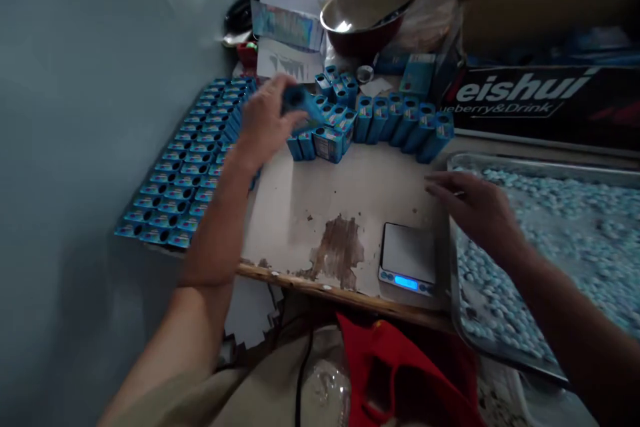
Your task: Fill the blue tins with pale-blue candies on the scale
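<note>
My left hand (267,113) is raised over the back left of the table, its fingers wrapped round a small blue carton (303,107) with a dark round hole in one end. Just behind and below that carton stands a cluster of similar blue cartons (327,143). My right hand (467,197) hovers by the left rim of a metal tray (454,267), fingers loosely stretched and nothing visible in them. Small pale blue pieces (565,233), like coated candies, cover much of the tray. A digital scale (409,253) with a lit blue display sits left of the tray, its plate bare.
Rows of blue cartons (175,180) fill the table's left side. More cartons (400,117) stand in a line at the back. Behind them are a steel bowl (350,20), a white box (290,13) and a black printed carton (540,107). A wall rises at left.
</note>
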The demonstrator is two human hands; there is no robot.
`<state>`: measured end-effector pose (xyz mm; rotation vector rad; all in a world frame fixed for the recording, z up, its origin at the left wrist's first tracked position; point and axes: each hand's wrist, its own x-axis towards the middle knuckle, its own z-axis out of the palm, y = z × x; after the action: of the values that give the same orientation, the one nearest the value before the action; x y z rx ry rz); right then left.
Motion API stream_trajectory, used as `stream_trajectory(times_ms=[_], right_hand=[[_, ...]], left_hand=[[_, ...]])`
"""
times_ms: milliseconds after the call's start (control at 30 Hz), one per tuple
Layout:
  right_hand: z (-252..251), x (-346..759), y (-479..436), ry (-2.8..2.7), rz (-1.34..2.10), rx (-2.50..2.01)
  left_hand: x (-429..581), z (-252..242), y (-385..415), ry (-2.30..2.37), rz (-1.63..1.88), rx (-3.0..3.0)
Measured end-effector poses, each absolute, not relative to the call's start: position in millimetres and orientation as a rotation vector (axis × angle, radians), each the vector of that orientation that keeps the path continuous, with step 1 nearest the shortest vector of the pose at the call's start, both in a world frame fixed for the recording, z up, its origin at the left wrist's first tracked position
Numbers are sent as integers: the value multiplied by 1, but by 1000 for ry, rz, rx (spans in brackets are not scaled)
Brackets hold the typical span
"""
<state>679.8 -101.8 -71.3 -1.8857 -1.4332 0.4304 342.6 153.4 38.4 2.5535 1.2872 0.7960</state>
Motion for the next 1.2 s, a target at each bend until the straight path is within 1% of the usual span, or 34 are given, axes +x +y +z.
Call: stream_trajectory(times_ms=[100,200,300,433,500,600,700,767,867,933,1067,1133,1200], right_hand=[[-50,632,-24,-1628,341,-1764],[-32,584,43,-1955,218,-1812],[-22,546,88,-2211,66,-1949],[-26,518,120,-2279,23,-2001],[-32,511,128,-2263,-1,-2043],[-39,511,132,-2246,4,-2106],[-37,524,119,-2232,54,-2108],[-31,539,99,-2241,87,-2086],[-16,570,51,-2286,112,-2090],[-4,591,13,-2365,108,-2028],[14,629,-64,-2674,76,-1620],[15,642,-96,-2750,85,-1438],[12,652,-123,-2783,111,-1330]], left_hand=[[296,56,228,1493,750,2494],[265,43,264,1491,607,2485],[241,16,278,1420,425,2465],[211,-17,281,1253,236,2409],[202,-30,279,1187,207,2398],[199,-45,274,1212,234,2442],[203,-50,269,1267,318,2477],[206,-45,266,1277,406,2435],[217,-30,255,1235,454,2364],[234,-23,236,1108,440,2381],[307,-32,157,690,486,2266],[355,-47,107,509,459,2085],[399,-62,63,317,354,1960]])
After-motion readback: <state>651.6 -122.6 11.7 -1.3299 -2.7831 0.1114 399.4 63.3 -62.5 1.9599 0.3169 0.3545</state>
